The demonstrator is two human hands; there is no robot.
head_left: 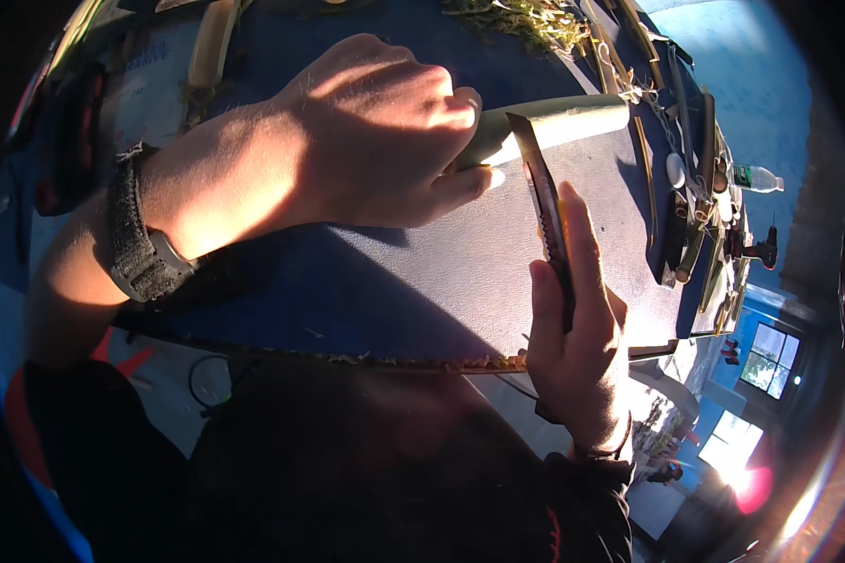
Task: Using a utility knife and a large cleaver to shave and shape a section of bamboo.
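Note:
My left hand (376,141), with a black strap on its wrist, is closed around the near end of a pale green length of bamboo (582,120). The bamboo lies across the table and points to the right; its left part is hidden under my fingers. In my right hand (580,324) is a utility knife (546,211), its blade out and pointing up and away from me. The blade's tip overlaps the bamboo just right of my left fingers; whether it touches cannot be told.
A dark blue table surface (347,291) lies beneath, partly sunlit. Green shavings (535,26) are heaped at its far side. Along the right edge are sticks and rods (690,249), cord, and a white oval piece (675,171). Beyond sit a plastic bottle (759,178) and a power drill (762,249).

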